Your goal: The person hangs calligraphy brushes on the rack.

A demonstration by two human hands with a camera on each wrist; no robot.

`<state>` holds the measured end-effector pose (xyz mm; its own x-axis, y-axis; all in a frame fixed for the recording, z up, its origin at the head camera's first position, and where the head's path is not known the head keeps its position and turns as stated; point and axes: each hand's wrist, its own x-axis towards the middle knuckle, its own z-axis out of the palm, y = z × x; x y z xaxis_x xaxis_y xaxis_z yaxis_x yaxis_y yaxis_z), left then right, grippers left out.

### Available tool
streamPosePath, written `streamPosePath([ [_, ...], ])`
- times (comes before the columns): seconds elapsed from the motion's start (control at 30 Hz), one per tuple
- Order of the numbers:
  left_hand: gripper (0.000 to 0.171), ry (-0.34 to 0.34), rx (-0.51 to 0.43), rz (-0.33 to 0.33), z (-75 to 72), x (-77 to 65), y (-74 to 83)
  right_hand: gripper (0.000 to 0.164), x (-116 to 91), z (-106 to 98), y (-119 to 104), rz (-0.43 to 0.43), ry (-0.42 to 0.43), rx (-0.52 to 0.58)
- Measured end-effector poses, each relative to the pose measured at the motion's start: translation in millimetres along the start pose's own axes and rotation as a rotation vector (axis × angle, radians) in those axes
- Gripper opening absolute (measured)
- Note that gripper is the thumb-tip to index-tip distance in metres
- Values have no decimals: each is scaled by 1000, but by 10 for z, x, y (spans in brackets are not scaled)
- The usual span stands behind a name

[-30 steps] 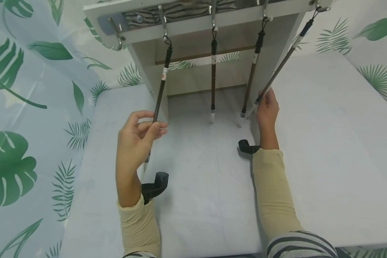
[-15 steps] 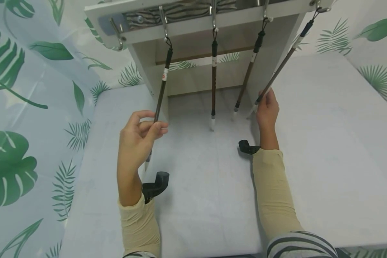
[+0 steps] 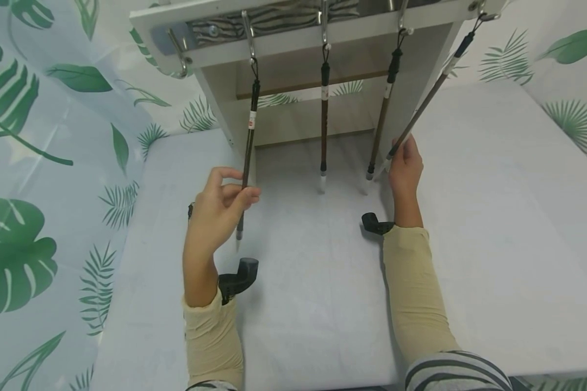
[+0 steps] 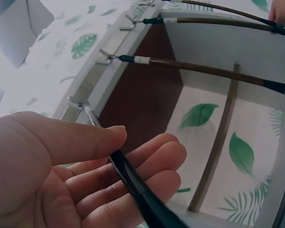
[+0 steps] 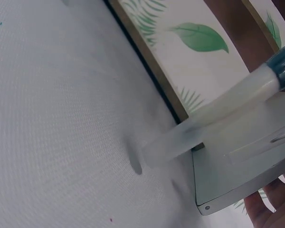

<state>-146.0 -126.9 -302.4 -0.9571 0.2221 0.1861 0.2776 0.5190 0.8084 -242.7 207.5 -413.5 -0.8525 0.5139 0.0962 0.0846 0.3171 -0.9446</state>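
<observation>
Several calligraphy brushes hang by loops from metal hooks. My left hand (image 3: 215,214) pinches the leftmost brush (image 3: 249,146) low on its shaft, thumb in front and fingers behind; its black end (image 4: 137,185) runs past my palm in the left wrist view. At the far right, my right hand (image 3: 405,168) holds the slanting rightmost brush (image 3: 428,100) near its lower end, fingertips partly out of the right wrist view. Between my hands hang the middle brush (image 3: 324,125) and another brush (image 3: 383,114), untouched. A clear cap (image 5: 228,107) covers one brush tip.
A white hook rail (image 3: 215,56) tops the open-fronted white cabinet, whose side panel (image 3: 227,117) stands by my left hand. An unused hook (image 3: 178,51) sits at the rail's left end. White cloth (image 3: 313,298) covers the table; a leaf-printed backdrop (image 3: 78,217) hangs behind.
My left hand has moved slightly right, bringing the leftmost brush closer to upright. The two untouched brushes have swung a little. My right hand has stayed in place.
</observation>
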Motion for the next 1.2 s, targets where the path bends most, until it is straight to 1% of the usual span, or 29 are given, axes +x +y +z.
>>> streamPosePath([
  [0.1, 38, -27, 0, -21, 11, 20, -18, 37, 1, -1, 6, -3, 0, -1],
  [0.33, 40, -49, -30, -55, 50, 73, -50, 39, -4, -7, 12, -15, -2, 2],
  [0.5, 41, -60, -57, -83, 100, 129, -92, 36, 4, -4, 3, -4, 4, -7],
  [0.63, 40, -75, -80, -109, 155, 180, -141, 30, 12, 7, 5, -4, 15, -1],
  [0.73, 38, -78, -87, -109, 202, 218, -188, 25, 13, 14, 12, -13, 23, 1],
  [0.83, 36, -66, -87, -98, 242, 251, -223, 25, 15, 14, 17, -20, 21, 1],
  [1.07, 35, -35, -82, -83, 301, 298, -278, 32, 11, 4, 11, -16, 4, 6],
  [1.2, 39, 3, -82, -54, 339, 327, -320, 34, 7, -3, 13, -20, 2, 3],
])
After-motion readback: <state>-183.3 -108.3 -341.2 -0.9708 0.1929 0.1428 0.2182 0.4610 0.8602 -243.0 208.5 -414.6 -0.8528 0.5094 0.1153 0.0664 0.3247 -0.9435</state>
